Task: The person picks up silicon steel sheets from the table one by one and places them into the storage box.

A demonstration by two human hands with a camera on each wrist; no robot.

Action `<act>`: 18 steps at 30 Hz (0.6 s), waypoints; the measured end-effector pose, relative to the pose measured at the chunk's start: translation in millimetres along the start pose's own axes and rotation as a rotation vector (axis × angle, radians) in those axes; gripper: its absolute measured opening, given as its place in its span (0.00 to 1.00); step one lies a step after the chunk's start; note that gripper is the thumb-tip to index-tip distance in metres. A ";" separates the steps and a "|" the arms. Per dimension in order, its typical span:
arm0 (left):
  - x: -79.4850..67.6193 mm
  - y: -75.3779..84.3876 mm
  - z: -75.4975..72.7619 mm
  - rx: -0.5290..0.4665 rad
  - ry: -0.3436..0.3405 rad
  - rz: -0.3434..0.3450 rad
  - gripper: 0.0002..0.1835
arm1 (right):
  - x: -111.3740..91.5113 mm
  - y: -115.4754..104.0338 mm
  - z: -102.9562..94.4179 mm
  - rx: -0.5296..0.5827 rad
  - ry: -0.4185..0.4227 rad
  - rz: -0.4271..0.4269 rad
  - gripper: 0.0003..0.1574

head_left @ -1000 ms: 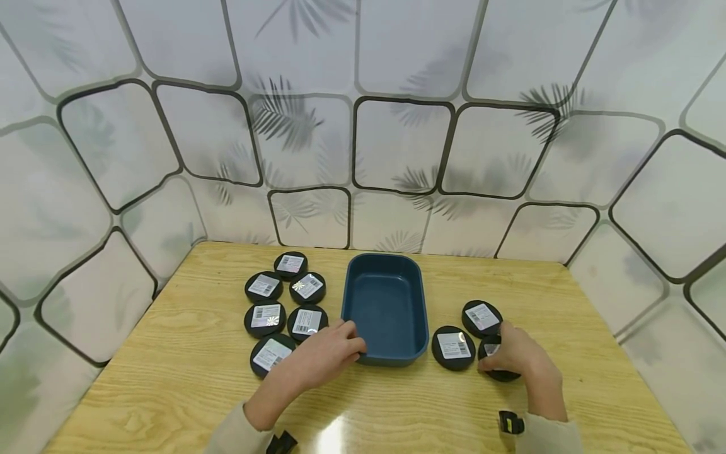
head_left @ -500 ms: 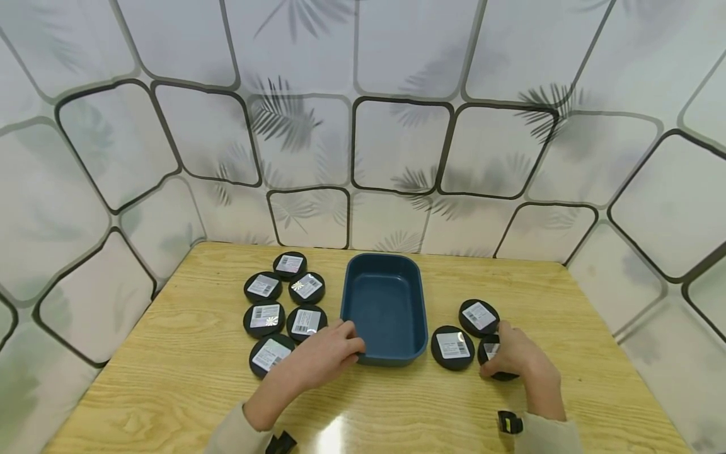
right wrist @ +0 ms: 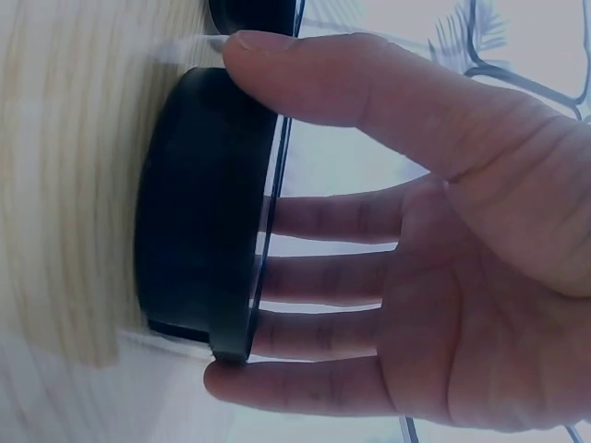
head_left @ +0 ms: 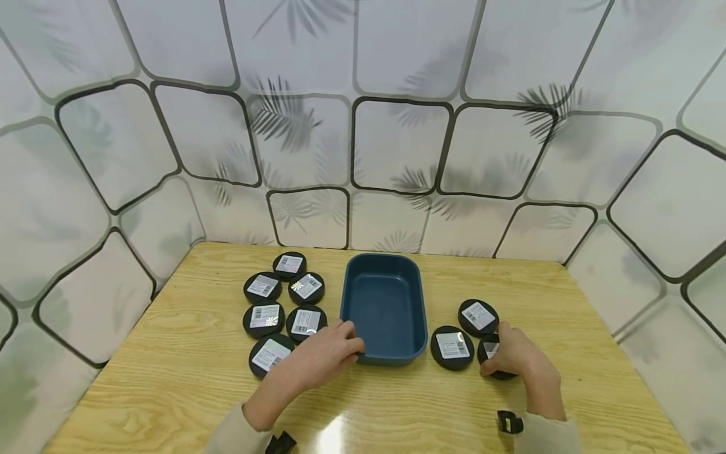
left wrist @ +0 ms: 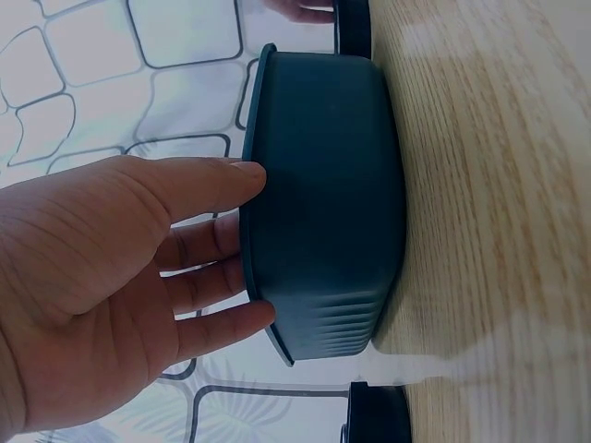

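Observation:
A deep blue rectangular plastic bin (head_left: 387, 309) stands on the table with nothing in it. At its near left corner my left hand (head_left: 328, 354) pinches the rim; the left wrist view shows the thumb outside the bin wall (left wrist: 323, 185) and fingertips at the rim. To the right of the bin lie 3 round black flat containers with white barcode labels on top. My right hand (head_left: 517, 353) grips the nearest right one, a round black container (right wrist: 203, 212), thumb on one side and fingers around the other. The hand covers part of its label.
Two other black containers, one in front (head_left: 452, 348) and one behind (head_left: 478, 317), lie close beside the right hand. Several more containers (head_left: 265, 317) are grouped left of the bin, partly behind the left forearm. A patterned curtain (head_left: 397, 221) borders the table (head_left: 386, 410).
My right hand has shifted very slightly with the container under it, and the container behind it has moved a little left. The left hand stays at the bin's rim.

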State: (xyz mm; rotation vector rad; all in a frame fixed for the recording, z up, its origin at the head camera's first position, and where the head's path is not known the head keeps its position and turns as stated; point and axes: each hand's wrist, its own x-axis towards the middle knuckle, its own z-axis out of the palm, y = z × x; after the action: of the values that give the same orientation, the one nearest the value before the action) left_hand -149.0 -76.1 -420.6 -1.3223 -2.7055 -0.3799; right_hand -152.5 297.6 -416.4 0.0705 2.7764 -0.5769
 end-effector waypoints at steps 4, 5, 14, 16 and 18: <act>0.0 0.2 -0.7 0.002 0.003 0.003 0.04 | -1.3 0.9 -0.8 -0.002 0.011 -0.002 0.54; 0.0 0.2 -0.7 0.002 0.003 0.003 0.04 | -1.6 1.3 -1.0 -0.004 0.015 -0.004 0.53; -0.4 -0.2 0.2 -0.004 -0.003 0.000 0.04 | -5.6 2.2 -4.5 -0.013 0.033 -0.022 0.52; -0.6 -0.2 0.4 -0.006 -0.001 0.000 0.04 | -6.9 0.9 -6.6 -0.019 0.038 -0.023 0.52; -0.5 -0.2 0.7 -0.004 0.003 0.001 0.04 | -8.2 -0.5 -8.7 -0.020 0.042 -0.024 0.52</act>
State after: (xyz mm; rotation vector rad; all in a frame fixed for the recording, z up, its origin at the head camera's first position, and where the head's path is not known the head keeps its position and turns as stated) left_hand -148.8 -76.4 -421.4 -1.3238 -2.7030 -0.3873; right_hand -147.2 300.8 -406.2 0.0461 2.8262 -0.5601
